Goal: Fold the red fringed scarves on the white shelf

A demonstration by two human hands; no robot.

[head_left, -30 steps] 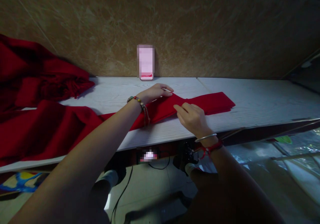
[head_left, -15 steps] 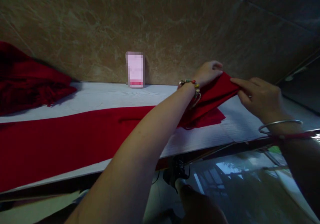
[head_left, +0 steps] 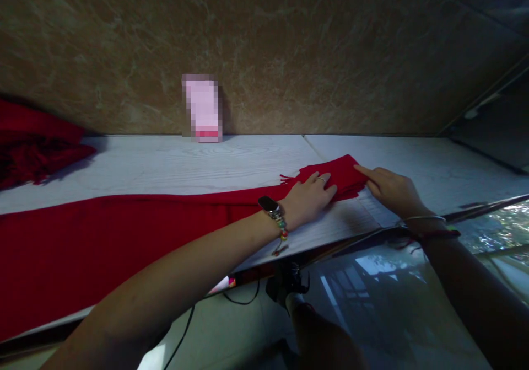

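Observation:
A long red scarf [head_left: 136,226] with a fringe stretches across the white wood-grain surface from the left. Its right end is folded back into a small layered stack [head_left: 343,174]. My left hand [head_left: 309,200] lies palm down on this folded part, fingers spread and pressing the cloth. At the far right edge of the stack, my right hand [head_left: 392,191] has the corner of the scarf between its index finger and thumb. The other fingers of that hand are curled under. A watch and a beaded bracelet circle my left wrist.
Another bunched red fringed cloth [head_left: 33,144] lies at the left by the brown marbled wall [head_left: 264,50]. A pink, pixelated upright item [head_left: 204,111] leans on that wall. Below the front edge of the surface are a glossy floor [head_left: 351,298] and a dark cable [head_left: 243,302].
The raised end of the scarf has come down flat onto the surface. My left hand went from holding it up to lying spread on it; my right hand moved lower, to the fold's edge.

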